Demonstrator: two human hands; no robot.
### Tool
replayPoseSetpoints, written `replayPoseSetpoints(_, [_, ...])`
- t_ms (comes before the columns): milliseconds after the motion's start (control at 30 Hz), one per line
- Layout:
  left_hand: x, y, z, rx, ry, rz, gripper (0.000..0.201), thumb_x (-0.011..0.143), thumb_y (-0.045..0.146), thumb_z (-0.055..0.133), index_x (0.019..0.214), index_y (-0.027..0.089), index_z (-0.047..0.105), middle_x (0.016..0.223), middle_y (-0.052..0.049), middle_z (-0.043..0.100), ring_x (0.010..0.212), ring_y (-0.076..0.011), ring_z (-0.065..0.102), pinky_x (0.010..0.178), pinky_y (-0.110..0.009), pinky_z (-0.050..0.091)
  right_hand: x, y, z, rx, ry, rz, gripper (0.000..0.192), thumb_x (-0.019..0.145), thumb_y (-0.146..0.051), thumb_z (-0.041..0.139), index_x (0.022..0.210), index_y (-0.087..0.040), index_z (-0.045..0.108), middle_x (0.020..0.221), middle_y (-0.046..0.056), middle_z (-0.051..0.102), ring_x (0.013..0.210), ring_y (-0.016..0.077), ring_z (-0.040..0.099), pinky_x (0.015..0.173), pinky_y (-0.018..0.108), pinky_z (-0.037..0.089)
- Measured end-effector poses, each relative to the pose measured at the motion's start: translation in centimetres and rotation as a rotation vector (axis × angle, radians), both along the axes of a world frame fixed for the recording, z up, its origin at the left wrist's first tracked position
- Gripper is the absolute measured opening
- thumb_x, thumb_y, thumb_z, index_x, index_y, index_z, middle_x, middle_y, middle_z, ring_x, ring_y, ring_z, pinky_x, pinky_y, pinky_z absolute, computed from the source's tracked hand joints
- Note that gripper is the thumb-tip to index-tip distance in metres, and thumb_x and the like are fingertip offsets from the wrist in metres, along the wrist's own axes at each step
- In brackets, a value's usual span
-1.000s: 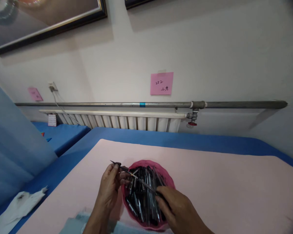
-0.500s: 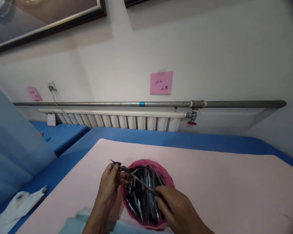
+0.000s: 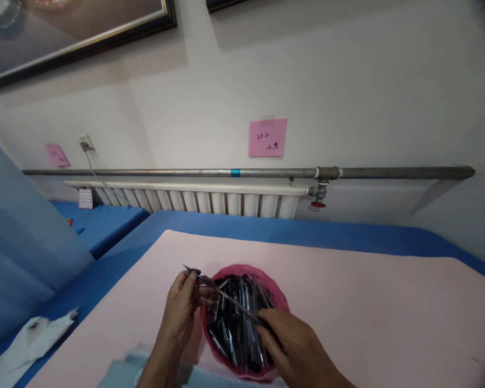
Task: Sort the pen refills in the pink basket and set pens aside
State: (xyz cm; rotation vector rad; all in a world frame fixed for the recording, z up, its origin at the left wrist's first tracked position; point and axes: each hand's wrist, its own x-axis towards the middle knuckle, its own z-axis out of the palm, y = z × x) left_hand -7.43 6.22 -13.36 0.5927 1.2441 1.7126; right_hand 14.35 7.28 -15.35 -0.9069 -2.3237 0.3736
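My left hand (image 3: 181, 304) pinches the dark, pointed end of a slender pen (image 3: 238, 305) between thumb and fingers. The shaft slants down to the right, partly clear, with a small yellowish spot near the middle. At its other end, my right hand (image 3: 297, 345) is closed around a dark part, mostly covered by the fingers. Whether the pen is one piece or several parts in line, I cannot tell. Under both hands stands a round pink basket (image 3: 281, 291), filled with clear tubes and black pen parts (image 3: 246, 293).
A pink sheet (image 3: 367, 302) covers the blue table (image 3: 307, 230). Light blue cloth (image 3: 123, 372) lies at the near edge, and crumpled white paper (image 3: 28, 339) at the left. Behind are a radiator (image 3: 234, 203) and a metal pipe (image 3: 186, 173). A blue curtain (image 3: 20, 242) hangs left.
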Motion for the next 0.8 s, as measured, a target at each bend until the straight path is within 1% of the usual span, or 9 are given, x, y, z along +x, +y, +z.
replayPoseSetpoints(200, [0.2,0.0,0.1,-0.012,0.038,-0.010,0.029,0.068,0.039,0.069,0.074,0.017,0.053,0.067,0.000,0.063,0.053,-0.0128,0.062,0.047,-0.022,0.049,0.0,0.1,0.1,0.011,-0.004,-0.010,0.013,0.088,-0.017,0.044,0.090,-0.021,0.056,0.077,0.002,0.065,0.068,0.0163,0.061,0.060,0.029,0.047])
replayPoseSetpoints(300, [0.3,0.0,0.0,-0.019,0.042,-0.015,0.028,0.068,0.039,0.069,0.074,0.017,0.053,0.070,-0.001,0.063,0.054,-0.0127,0.061,0.047,-0.023,0.049,-0.1,0.0,0.2,0.002,-0.010,-0.007,0.012,0.088,-0.017,0.044,0.089,-0.021,0.056,0.077,0.002,0.065,0.067,0.0163,0.061,0.059,0.028,0.046])
replayPoseSetpoints(400, [0.6,-0.2,0.1,-0.014,0.082,-0.049,0.028,0.070,0.040,0.068,0.077,0.017,0.055,0.070,-0.001,0.063,0.057,-0.0131,0.061,0.050,-0.023,0.049,-0.1,0.0,0.2,0.008,0.019,-0.008,0.012,0.088,-0.017,0.045,0.089,-0.021,0.056,0.076,0.002,0.065,0.067,0.0158,0.061,0.060,0.027,0.045])
replayPoseSetpoints(467, [1.1,-0.4,0.1,-0.017,0.126,-0.103,0.027,0.072,0.041,0.066,0.077,0.017,0.055,0.069,0.000,0.062,0.060,-0.0140,0.061,0.052,-0.024,0.049,-0.2,-0.1,0.3,0.003,0.038,-0.016,0.012,0.087,-0.017,0.045,0.088,-0.020,0.056,0.076,0.002,0.064,0.067,0.0157,0.060,0.060,0.027,0.045])
replayPoseSetpoints(567, [2.3,-0.9,0.3,-0.027,0.182,-0.231,0.026,0.076,0.042,0.062,0.079,0.017,0.056,0.073,-0.001,0.062,0.066,-0.0151,0.062,0.054,-0.024,0.049,-0.4,-0.3,0.5,-0.058,0.061,-0.035,0.012,0.088,-0.019,0.045,0.087,-0.020,0.057,0.077,0.003,0.064,0.071,0.0161,0.060,0.061,0.027,0.045])
replayPoseSetpoints(700, [4.5,-1.7,0.2,-0.046,0.221,-0.447,0.026,0.079,0.039,0.059,0.090,0.016,0.060,0.076,-0.002,0.063,0.066,-0.0133,0.060,0.057,-0.023,0.049,-0.6,-0.6,0.8,-0.222,0.145,-0.062,0.014,0.089,-0.024,0.045,0.091,-0.022,0.058,0.084,0.002,0.064,0.077,0.0152,0.060,0.067,0.026,0.046])
replayPoseSetpoints(767, [5.3,-1.9,0.0,-0.043,0.206,-0.538,0.024,0.078,0.037,0.060,0.088,0.015,0.061,0.076,-0.001,0.062,0.064,-0.0116,0.058,0.057,-0.022,0.048,-0.7,-0.8,0.8,-0.304,0.170,-0.084,0.014,0.089,-0.026,0.045,0.088,-0.022,0.058,0.082,0.001,0.064,0.074,0.0145,0.060,0.065,0.025,0.046])
replayPoseSetpoints(800, [5.6,-2.0,-0.1,-0.040,0.187,-0.563,0.022,0.078,0.036,0.061,0.085,0.015,0.062,0.076,-0.001,0.062,0.063,-0.0108,0.057,0.057,-0.022,0.048,-0.7,-0.8,0.9,-0.336,0.174,-0.087,0.014,0.089,-0.028,0.046,0.087,-0.022,0.058,0.080,0.001,0.063,0.073,0.0144,0.060,0.064,0.025,0.046])
